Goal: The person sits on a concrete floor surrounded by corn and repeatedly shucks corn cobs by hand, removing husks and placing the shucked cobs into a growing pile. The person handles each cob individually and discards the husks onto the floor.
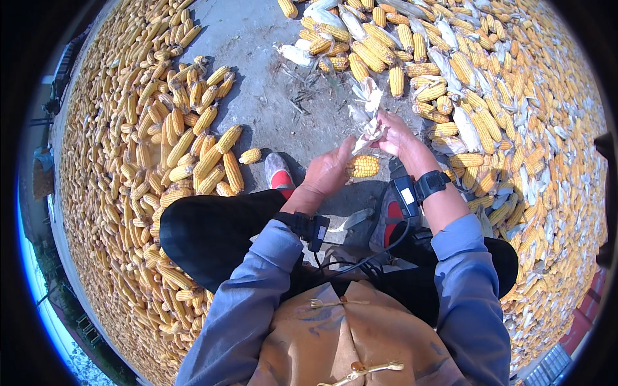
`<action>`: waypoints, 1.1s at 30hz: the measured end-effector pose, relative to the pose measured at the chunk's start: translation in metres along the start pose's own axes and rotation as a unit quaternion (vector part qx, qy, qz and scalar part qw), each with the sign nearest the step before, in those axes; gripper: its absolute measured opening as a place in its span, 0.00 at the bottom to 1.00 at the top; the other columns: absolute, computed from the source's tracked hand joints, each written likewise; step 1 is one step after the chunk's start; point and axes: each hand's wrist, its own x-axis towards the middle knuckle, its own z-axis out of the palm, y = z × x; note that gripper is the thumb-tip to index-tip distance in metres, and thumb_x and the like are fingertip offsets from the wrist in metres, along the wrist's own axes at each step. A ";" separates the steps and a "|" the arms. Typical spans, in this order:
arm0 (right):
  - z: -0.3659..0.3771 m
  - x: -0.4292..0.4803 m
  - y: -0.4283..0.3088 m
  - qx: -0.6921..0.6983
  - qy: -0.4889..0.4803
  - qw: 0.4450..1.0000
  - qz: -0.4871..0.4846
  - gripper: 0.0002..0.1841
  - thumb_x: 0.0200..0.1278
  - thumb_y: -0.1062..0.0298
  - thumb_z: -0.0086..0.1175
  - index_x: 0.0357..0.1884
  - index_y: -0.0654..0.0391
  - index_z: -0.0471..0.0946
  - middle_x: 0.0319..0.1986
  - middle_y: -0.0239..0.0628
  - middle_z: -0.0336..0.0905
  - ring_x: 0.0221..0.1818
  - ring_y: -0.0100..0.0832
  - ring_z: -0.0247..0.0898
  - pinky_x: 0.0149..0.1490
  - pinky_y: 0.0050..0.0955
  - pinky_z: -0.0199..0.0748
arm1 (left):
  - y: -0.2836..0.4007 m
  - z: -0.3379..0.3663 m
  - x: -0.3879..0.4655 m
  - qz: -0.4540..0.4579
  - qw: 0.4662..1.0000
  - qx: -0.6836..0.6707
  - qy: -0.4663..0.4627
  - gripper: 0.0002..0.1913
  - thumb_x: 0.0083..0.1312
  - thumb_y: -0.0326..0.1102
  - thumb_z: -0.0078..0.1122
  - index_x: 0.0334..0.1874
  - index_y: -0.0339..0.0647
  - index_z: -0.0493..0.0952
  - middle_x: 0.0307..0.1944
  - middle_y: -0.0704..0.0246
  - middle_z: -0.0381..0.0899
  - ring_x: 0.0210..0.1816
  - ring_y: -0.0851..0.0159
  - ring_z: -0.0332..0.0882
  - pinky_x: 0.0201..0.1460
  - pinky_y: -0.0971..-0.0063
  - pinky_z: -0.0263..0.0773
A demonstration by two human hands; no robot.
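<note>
In front of my knees, my left hand (330, 166) is closed around the end of a short yellow corn cob (364, 166), whose kernels show to the right of the fingers. My right hand (393, 134), slightly higher and to the right, grips pale dry corn husks (369, 128). The husks hang loose above the cob and reach toward my left thumb; whether they are still joined to the cob cannot be told. One small cob (250, 156) lies on the concrete floor (256, 43) by my left shoe.
A large heap of bare corn cobs (140, 159) spreads along the left. On the right lies another heap of cobs (483, 120) with pale husks among them. Husk scraps (301, 96) litter the concrete. My shoes (276, 166) are below my hands, and cables (367, 263) run between my wrists.
</note>
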 end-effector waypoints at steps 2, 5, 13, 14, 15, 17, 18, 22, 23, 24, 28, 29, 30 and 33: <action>0.000 0.001 -0.017 -0.047 0.017 0.998 -0.028 0.16 0.70 0.51 0.39 0.46 0.52 0.69 0.33 0.35 0.74 0.33 0.36 0.74 0.39 0.46 0.75 | 0.002 -0.006 0.015 -0.010 1.000 0.004 -0.013 0.30 0.51 0.30 0.57 0.59 0.45 0.59 0.34 0.56 0.79 0.34 0.49 0.79 0.34 0.58 0.74; -0.005 0.005 -0.040 -0.018 0.006 0.999 -0.041 0.17 0.69 0.50 0.42 0.46 0.54 0.68 0.35 0.38 0.74 0.34 0.37 0.74 0.39 0.46 0.75 | 0.003 -0.012 0.038 -0.005 0.999 -0.016 -0.027 0.32 0.50 0.30 0.58 0.60 0.47 0.58 0.34 0.56 0.79 0.34 0.48 0.79 0.35 0.59 0.74; 0.003 0.041 -0.057 0.082 0.026 0.996 -0.020 0.15 0.71 0.56 0.36 0.45 0.56 0.67 0.36 0.41 0.70 0.32 0.41 0.72 0.39 0.48 0.77 | -0.023 -0.003 0.067 -0.094 0.958 -0.219 -0.161 0.27 0.55 0.44 0.65 0.52 0.36 0.67 0.39 0.56 0.79 0.43 0.55 0.79 0.47 0.65 0.72; 0.007 0.051 -0.056 0.037 0.034 0.998 -0.042 0.15 0.71 0.56 0.35 0.44 0.57 0.67 0.35 0.41 0.69 0.31 0.39 0.71 0.37 0.46 0.78 | -0.031 0.000 0.067 -0.111 0.952 -0.236 -0.157 0.27 0.55 0.44 0.65 0.51 0.36 0.68 0.38 0.58 0.79 0.40 0.57 0.79 0.45 0.66 0.72; 0.009 0.058 -0.053 0.044 0.031 0.996 -0.074 0.14 0.71 0.57 0.38 0.43 0.57 0.66 0.32 0.40 0.69 0.28 0.38 0.70 0.34 0.42 0.79 | -0.041 0.003 0.067 -0.128 0.946 -0.254 -0.153 0.26 0.55 0.45 0.65 0.49 0.35 0.70 0.37 0.59 0.79 0.38 0.60 0.79 0.43 0.67 0.73; 0.012 0.082 -0.051 0.079 0.085 0.989 -0.090 0.14 0.70 0.57 0.40 0.42 0.60 0.67 0.28 0.39 0.69 0.25 0.35 0.70 0.30 0.40 0.78 | -0.072 0.009 0.073 -0.190 0.936 -0.247 -0.165 0.25 0.54 0.46 0.65 0.46 0.34 0.72 0.33 0.62 0.80 0.32 0.65 0.79 0.37 0.70 0.74; 0.011 0.095 -0.051 0.087 0.089 0.986 -0.113 0.13 0.70 0.60 0.42 0.41 0.62 0.67 0.26 0.37 0.69 0.22 0.33 0.68 0.27 0.38 0.77 | -0.093 0.009 0.076 -0.234 0.929 -0.221 -0.180 0.24 0.54 0.46 0.66 0.45 0.34 0.73 0.31 0.63 0.79 0.29 0.67 0.78 0.34 0.72 0.74; 0.013 0.146 -0.042 -0.413 0.170 0.885 -0.131 0.27 0.59 0.54 0.54 0.50 0.68 0.69 0.40 0.51 0.76 0.35 0.40 0.77 0.42 0.35 0.75 | -0.201 -0.006 0.071 -0.374 0.918 -0.101 -0.087 0.21 0.52 0.46 0.66 0.38 0.34 0.75 0.22 0.66 0.78 0.20 0.71 0.76 0.23 0.77 0.71; 0.021 0.160 -0.034 -0.524 0.205 0.818 -0.117 0.28 0.58 0.53 0.54 0.54 0.66 0.67 0.45 0.55 0.74 0.46 0.46 0.74 0.51 0.37 0.70 | -0.230 -0.015 0.065 -0.415 0.905 -0.080 -0.046 0.21 0.52 0.46 0.66 0.37 0.34 0.75 0.21 0.66 0.77 0.19 0.70 0.75 0.22 0.76 0.71; 0.026 0.168 -0.027 -0.561 0.175 0.794 -0.153 0.28 0.58 0.53 0.54 0.54 0.64 0.67 0.46 0.55 0.73 0.49 0.49 0.72 0.52 0.39 0.69 | -0.258 -0.026 0.057 -0.461 0.882 -0.101 -0.007 0.20 0.53 0.46 0.65 0.36 0.34 0.74 0.20 0.66 0.76 0.18 0.70 0.74 0.21 0.76 0.70; 0.063 0.209 -0.009 -0.659 0.134 0.707 -0.219 0.26 0.52 0.56 0.58 0.51 0.57 0.67 0.51 0.50 0.67 0.56 0.48 0.64 0.55 0.45 0.64 | -0.336 -0.069 0.022 -0.587 0.748 -0.159 0.266 0.21 0.53 0.45 0.63 0.38 0.30 0.76 0.28 0.59 0.78 0.23 0.64 0.79 0.25 0.72 0.75; 0.072 0.220 -0.008 -0.685 0.119 0.688 -0.207 0.26 0.51 0.56 0.59 0.51 0.56 0.68 0.52 0.48 0.67 0.57 0.47 0.62 0.57 0.45 0.62 | -0.348 -0.077 0.015 -0.591 0.691 -0.211 0.357 0.19 0.54 0.42 0.63 0.39 0.30 0.75 0.26 0.61 0.77 0.22 0.65 0.78 0.21 0.74 0.74; 0.079 0.230 -0.008 -0.711 0.105 0.667 -0.195 0.27 0.50 0.56 0.60 0.52 0.55 0.68 0.52 0.45 0.67 0.59 0.45 0.61 0.58 0.45 0.60 | -0.356 -0.083 0.010 -0.592 0.663 -0.249 0.385 0.18 0.55 0.40 0.62 0.40 0.30 0.74 0.26 0.61 0.76 0.21 0.65 0.77 0.19 0.76 0.73; 0.094 0.261 -0.006 -0.767 0.048 0.611 -0.190 0.32 0.48 0.56 0.61 0.57 0.51 0.66 0.58 0.40 0.62 0.63 0.41 0.54 0.62 0.45 0.53 | -0.370 -0.081 0.010 -0.644 0.585 -0.305 0.387 0.15 0.57 0.36 0.60 0.37 0.31 0.69 0.25 0.59 0.75 0.20 0.63 0.77 0.16 0.75 0.73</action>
